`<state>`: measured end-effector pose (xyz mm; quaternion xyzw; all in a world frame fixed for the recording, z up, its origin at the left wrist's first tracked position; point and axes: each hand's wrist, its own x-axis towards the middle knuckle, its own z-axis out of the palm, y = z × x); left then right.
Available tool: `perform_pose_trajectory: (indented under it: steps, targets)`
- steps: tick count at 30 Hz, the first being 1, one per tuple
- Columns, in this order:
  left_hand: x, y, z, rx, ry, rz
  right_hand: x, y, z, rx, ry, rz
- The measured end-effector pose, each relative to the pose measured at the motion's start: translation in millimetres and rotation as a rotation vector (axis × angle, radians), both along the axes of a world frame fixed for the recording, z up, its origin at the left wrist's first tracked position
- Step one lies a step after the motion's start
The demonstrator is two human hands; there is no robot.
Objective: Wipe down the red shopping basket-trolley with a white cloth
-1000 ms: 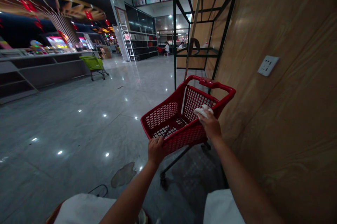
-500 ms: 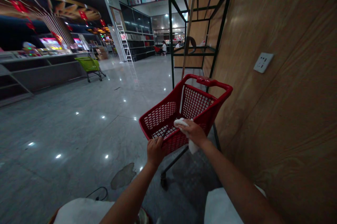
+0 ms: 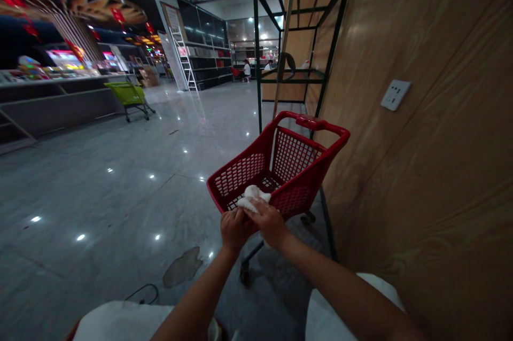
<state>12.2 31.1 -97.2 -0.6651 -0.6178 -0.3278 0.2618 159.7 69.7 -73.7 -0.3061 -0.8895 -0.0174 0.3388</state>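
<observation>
A red plastic shopping cart (image 3: 294,196) with latticed basket walls stands right in front of me, its handle on the far side. My left hand (image 3: 234,229) is wrapped over the rim at the near corner of the basket. Close beside it, my right hand (image 3: 267,221) grips a white cloth (image 3: 253,198) against the same rim. Part of the cloth hangs over the inside of the basket. The palms and the rim beneath the fingers are hidden.
A wooden wall (image 3: 420,196) with a socket plate (image 3: 395,95) runs along the right. Behind the cart stands a dark metal frame (image 3: 258,63). A green shopping cart (image 3: 126,94) is at the left near a counter. A thin cable (image 3: 146,286) lies on the floor.
My right hand has slid the cloth left along the basket rim, up to my left hand. My left hand keeps its grip on the cart. The view has shifted slightly.
</observation>
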Motion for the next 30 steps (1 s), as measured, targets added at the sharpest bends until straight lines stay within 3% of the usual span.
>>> perform_pose_trajectory:
  steps: [2,5,9,12,15,17,20,23,26,30]
  targets:
    - [-1,-1,0.4,-0.018,-0.012,-0.007,-4,-6,2.9,0.0,-0.027,0.031]
    - [-4,-2,2.3,-0.06,-0.005,-0.01,25,16,16.6,-0.018,-0.03,-0.03]
    - [-4,-2,4.3,-0.082,0.004,-0.011,92,68,31.1,-0.042,0.075,-0.302]
    - [-1,-1,3.6,-0.066,-0.004,0.01,115,87,30.3,-0.037,0.174,-0.45]
    - [2,0,0.9,-0.052,-0.017,0.026,89,70,21.4,-0.058,0.167,-0.306]
    - [2,1,-1.5,-0.035,-0.02,0.026,54,43,14.2,-0.086,0.102,-0.117]
    - [-1,1,-4.1,0.007,-0.022,-0.008,8,3,8.7,-0.106,0.015,0.056]
    - [-6,0,-3.7,0.017,-0.014,-0.049,-1,-8,15.4,-0.126,-0.077,0.107]
    - [-10,0,-1.6,-0.029,0.0,-0.03,34,20,29.7,-0.125,-0.099,-0.01]
    - [-12,-1,-0.2,-0.081,0.0,0.006,103,74,42.0,-0.066,0.029,-0.348]
